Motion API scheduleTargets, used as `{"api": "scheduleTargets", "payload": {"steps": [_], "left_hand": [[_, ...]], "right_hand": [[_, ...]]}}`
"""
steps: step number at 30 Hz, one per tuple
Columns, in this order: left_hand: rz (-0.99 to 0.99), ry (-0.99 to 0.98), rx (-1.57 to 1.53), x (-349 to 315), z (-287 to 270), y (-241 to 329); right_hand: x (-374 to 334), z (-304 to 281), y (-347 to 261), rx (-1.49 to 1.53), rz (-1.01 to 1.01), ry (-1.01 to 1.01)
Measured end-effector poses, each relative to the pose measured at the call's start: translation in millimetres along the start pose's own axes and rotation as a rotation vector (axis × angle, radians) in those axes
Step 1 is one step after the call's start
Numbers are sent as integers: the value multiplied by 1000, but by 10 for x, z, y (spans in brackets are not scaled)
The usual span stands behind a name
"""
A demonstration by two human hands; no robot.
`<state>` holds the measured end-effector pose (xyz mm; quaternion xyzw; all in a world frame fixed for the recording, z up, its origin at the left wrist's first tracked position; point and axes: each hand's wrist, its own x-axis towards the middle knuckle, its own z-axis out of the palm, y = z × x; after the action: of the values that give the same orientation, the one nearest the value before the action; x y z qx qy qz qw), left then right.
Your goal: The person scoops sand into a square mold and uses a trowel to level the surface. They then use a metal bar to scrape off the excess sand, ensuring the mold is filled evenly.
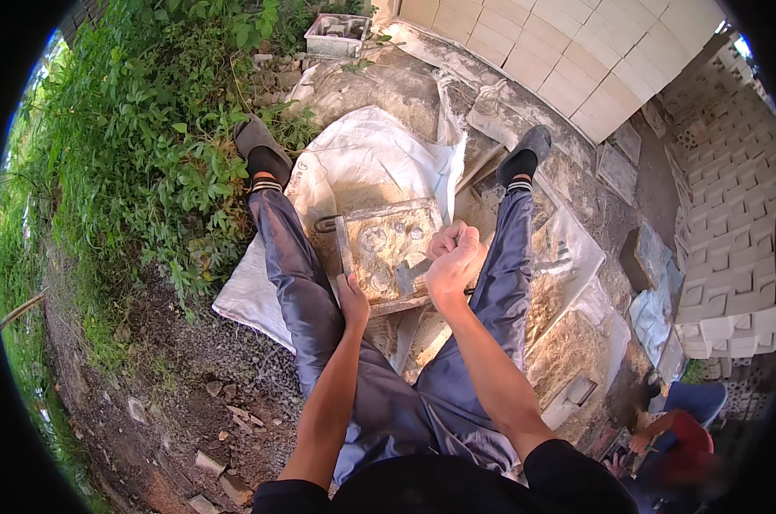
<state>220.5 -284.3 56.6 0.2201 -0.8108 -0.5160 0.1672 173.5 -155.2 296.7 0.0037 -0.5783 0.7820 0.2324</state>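
Between my outstretched legs lies a shallow square frame (pixel 342 248), its wooden-looking rim around pale, sandy material (pixel 379 218) with several round marks pressed into it. My left hand (pixel 352 300) is closed on the frame's near left corner; part of its fingers is hidden. Above the frame's right side, my right hand (pixel 455 261) is clenched in a fist, and what it holds, if anything, is hidden. Next to that fist, a grey angular shape (pixel 407 276) shows against the sandy surface; whether it is a tool or a shadow is unclear. A dark metal loop (pixel 324 224) sticks out from the frame's left side.
White woven sacking (pixel 375 141) spreads under the frame. Green plants (pixel 165 146) grow on the left, above gravel and broken pieces (pixel 209 463). A grey crate (pixel 337 36) stands far off. Stacked pale blocks (pixel 731 223) line the right. Another person (pixel 683 445) sits at lower right.
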Motion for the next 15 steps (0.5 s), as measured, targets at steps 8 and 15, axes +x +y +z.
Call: {"api": "scheduleTargets", "payload": {"steps": [8, 15], "left_hand": [[-4, -22, 30, -1, 59, 10], [-31, -16, 21, -8, -11, 40]], "right_hand": [[-71, -56, 145, -41, -49, 13], [136, 91, -319, 3, 10, -17]]}}
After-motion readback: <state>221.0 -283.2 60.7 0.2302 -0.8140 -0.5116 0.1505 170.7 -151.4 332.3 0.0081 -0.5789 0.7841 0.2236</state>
